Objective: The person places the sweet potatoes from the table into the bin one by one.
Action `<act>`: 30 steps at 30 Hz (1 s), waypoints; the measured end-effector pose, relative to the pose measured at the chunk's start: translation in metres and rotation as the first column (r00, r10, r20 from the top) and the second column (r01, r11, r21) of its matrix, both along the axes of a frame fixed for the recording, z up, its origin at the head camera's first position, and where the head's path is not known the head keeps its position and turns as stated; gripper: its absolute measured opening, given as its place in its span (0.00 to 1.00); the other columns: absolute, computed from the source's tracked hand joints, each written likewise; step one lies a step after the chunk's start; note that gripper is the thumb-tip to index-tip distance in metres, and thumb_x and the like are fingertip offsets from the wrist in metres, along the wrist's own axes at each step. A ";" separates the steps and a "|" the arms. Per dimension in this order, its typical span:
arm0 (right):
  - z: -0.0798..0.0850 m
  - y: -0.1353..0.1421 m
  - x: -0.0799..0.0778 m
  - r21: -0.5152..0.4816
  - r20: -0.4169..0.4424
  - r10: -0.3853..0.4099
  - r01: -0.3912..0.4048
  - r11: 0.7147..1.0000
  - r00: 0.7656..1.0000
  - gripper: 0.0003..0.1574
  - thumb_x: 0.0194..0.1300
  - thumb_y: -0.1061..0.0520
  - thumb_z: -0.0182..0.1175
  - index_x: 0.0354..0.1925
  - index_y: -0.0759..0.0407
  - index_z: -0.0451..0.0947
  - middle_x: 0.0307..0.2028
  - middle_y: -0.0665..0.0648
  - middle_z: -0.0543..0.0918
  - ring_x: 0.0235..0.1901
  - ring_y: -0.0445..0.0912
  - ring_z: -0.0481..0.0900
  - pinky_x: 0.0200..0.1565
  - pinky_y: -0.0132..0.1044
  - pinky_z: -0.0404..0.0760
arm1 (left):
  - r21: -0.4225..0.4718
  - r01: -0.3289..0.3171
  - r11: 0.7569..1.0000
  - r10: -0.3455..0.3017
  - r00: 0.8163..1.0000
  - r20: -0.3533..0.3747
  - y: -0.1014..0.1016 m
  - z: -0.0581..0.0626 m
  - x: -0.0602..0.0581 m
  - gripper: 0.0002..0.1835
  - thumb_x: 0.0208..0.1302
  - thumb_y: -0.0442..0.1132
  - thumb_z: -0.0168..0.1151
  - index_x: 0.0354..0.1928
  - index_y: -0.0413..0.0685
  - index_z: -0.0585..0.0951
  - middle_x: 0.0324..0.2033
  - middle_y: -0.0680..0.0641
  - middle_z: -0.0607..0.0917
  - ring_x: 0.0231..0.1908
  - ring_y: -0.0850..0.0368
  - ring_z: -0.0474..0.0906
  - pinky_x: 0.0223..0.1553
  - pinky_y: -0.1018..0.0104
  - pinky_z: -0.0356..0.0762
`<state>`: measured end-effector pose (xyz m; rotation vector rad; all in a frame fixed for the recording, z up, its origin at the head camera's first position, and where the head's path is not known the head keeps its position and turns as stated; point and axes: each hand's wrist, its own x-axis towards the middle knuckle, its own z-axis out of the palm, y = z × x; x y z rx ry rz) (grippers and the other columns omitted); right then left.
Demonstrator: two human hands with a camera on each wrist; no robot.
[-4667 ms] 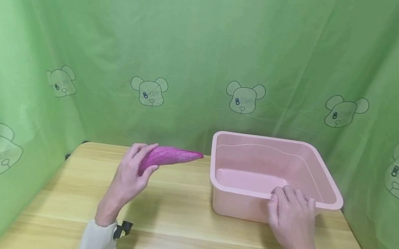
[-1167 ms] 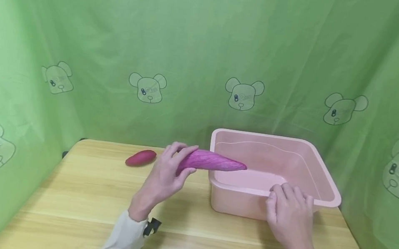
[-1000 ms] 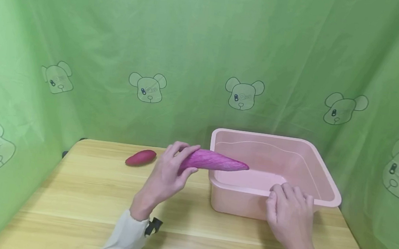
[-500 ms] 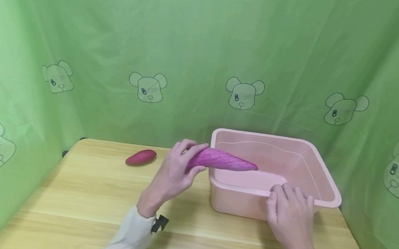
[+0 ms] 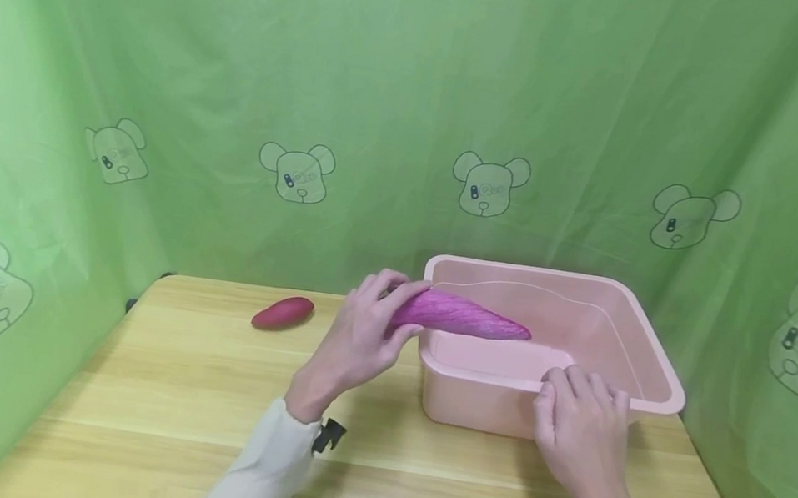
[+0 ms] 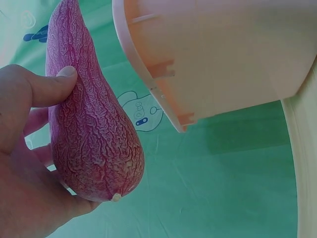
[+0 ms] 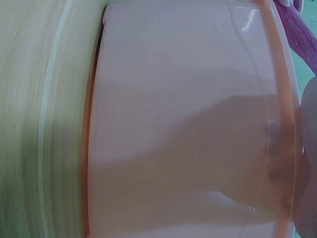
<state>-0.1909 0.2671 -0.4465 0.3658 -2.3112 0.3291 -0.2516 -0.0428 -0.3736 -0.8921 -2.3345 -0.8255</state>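
Pink tub (image 5: 480, 407), open-topped, purple root (image 5: 469, 317) above rim (image 5: 488, 379)

I count one left hand (image 5: 361, 332) and one right hand (image 5: 587, 434) of mine, two in all. One large purple root (image 5: 466, 317) and one smaller dark red root (image 5: 283, 314) at the far left make two. There is one pink basin (image 5: 480, 405) on the right, and one wooden table (image 5: 161, 386). I see two pale sleeves (image 5: 265, 463). On the green curtain (image 5: 395, 47) I count six bear heads (image 5: 486, 189): one near left, four far, one near right.
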 end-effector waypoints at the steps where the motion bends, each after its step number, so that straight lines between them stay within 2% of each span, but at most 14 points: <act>1: 0.000 0.000 0.000 0.000 0.000 -0.001 0.001 1.000 1.000 0.17 0.72 0.52 0.43 0.33 0.58 0.74 0.30 0.57 0.75 0.31 0.55 0.69 0.39 0.55 0.65 | -0.008 0.001 1.000 -0.001 1.000 0.003 0.001 0.000 -0.001 0.30 0.64 0.42 0.73 0.68 0.52 0.77 0.56 0.47 0.79 0.54 0.51 0.74 0.51 0.57 0.76; 7: -0.001 -0.001 -0.001 0.005 0.001 -0.001 0.001 1.000 1.000 0.16 0.72 0.52 0.43 0.33 0.58 0.74 0.30 0.57 0.75 0.31 0.55 0.68 0.39 0.56 0.65 | -0.040 0.002 0.999 -0.001 1.000 0.024 0.004 0.000 -0.003 0.30 0.64 0.42 0.73 0.69 0.54 0.77 0.57 0.46 0.78 0.55 0.51 0.74 0.52 0.56 0.76; 15: 0.000 -0.002 -0.002 0.004 -0.017 0.007 -0.007 1.000 1.000 0.18 0.72 0.51 0.40 0.34 0.59 0.73 0.29 0.58 0.74 0.30 0.56 0.68 0.38 0.56 0.65 | -0.074 0.045 0.996 -0.043 0.999 0.030 0.010 0.005 -0.011 0.29 0.66 0.43 0.71 0.69 0.53 0.77 0.57 0.48 0.78 0.56 0.52 0.73 0.53 0.58 0.75; 23: -0.001 0.000 -0.002 0.005 -0.003 0.004 -0.004 1.000 1.000 0.18 0.73 0.51 0.40 0.34 0.58 0.73 0.29 0.57 0.74 0.30 0.56 0.67 0.39 0.56 0.65 | -0.104 0.104 0.989 -0.096 0.992 0.081 0.021 0.011 -0.019 0.29 0.67 0.44 0.70 0.69 0.54 0.76 0.57 0.49 0.78 0.55 0.53 0.73 0.55 0.58 0.74; 30: -0.001 0.000 -0.003 0.002 -0.007 0.008 -0.008 1.000 1.000 0.19 0.73 0.51 0.41 0.35 0.60 0.75 0.30 0.58 0.75 0.31 0.56 0.68 0.40 0.56 0.65 | -0.146 0.119 0.982 -0.110 0.992 0.063 0.030 0.015 -0.023 0.29 0.68 0.45 0.70 0.70 0.53 0.76 0.60 0.50 0.77 0.55 0.55 0.72 0.54 0.60 0.73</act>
